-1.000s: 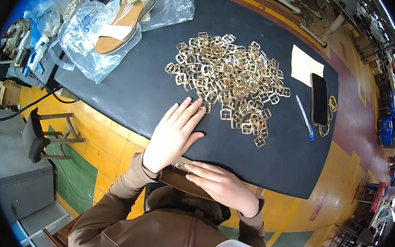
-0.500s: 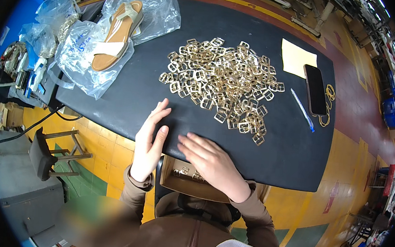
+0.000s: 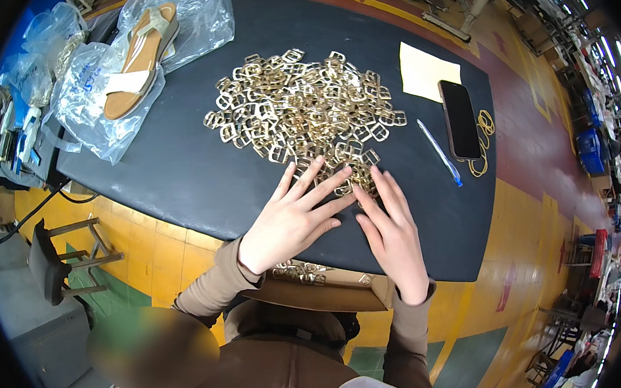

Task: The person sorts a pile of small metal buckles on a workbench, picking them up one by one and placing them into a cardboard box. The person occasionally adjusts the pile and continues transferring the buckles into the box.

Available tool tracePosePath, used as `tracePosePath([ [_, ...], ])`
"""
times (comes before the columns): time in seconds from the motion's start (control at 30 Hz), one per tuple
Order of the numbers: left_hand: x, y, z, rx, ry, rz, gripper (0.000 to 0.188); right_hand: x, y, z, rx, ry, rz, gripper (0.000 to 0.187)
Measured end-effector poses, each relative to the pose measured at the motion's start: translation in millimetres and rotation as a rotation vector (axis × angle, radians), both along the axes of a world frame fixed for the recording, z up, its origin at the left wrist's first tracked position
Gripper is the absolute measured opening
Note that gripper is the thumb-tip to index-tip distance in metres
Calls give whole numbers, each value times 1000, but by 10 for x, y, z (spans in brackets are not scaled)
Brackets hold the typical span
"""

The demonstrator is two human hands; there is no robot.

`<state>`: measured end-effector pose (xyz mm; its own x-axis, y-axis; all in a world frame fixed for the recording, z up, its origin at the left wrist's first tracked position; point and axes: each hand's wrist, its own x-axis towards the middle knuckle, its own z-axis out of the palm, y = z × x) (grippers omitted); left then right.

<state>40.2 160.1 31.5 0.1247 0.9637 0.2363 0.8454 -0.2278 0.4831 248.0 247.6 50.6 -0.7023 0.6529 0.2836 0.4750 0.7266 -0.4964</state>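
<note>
A wide heap of gold-coloured metal buckles (image 3: pixel 303 106) lies on the black tabletop (image 3: pixel 179 191). My left hand (image 3: pixel 290 218), palm down with fingers spread, reaches the near edge of the heap. Beside it my right hand (image 3: pixel 395 233) has its fingers stretched out, touching the buckles at the heap's near right corner. Neither hand grips anything; some buckles are hidden beneath the fingertips. Below the table's front edge, against my lap, an open cardboard box (image 3: pixel 331 296) has several buckles (image 3: pixel 304 272) in it.
At the left, a tan sandal (image 3: pixel 138 64) rests on clear plastic bags (image 3: pixel 201 10). A yellow paper sheet (image 3: pixel 428 72), a phone (image 3: pixel 460 122), rubber bands (image 3: pixel 485 127) and a blue pen (image 3: pixel 441 155) lie at the right. A stool (image 3: pixel 57 261) stands on the floor at left.
Both hands have moved forward and to the right, from the bare near edge onto the heap's near corner, with fingers more spread. The view has shifted, and more of the box shows.
</note>
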Motion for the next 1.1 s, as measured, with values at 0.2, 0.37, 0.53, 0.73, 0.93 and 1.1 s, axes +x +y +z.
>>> tracePosePath([
  [0.2,9,-17,-15,27,9,87,36,96,75,-129,-146,119,0,34],
  [0.37,33,-6,14,16,-24,96,39,348,21,-120,-195,140,-13,31],
  [0.53,135,91,31,-15,13,14,52,335,-124,-114,-68,-37,108,39],
  [0.73,147,147,20,-40,23,-66,49,349,-520,-52,-198,-94,227,41],
  [0.93,52,34,39,-53,69,-101,44,339,-676,-39,-347,-20,461,41],
  [1.1,-8,-82,31,-54,25,-142,41,365,-434,39,-287,173,424,23],
])
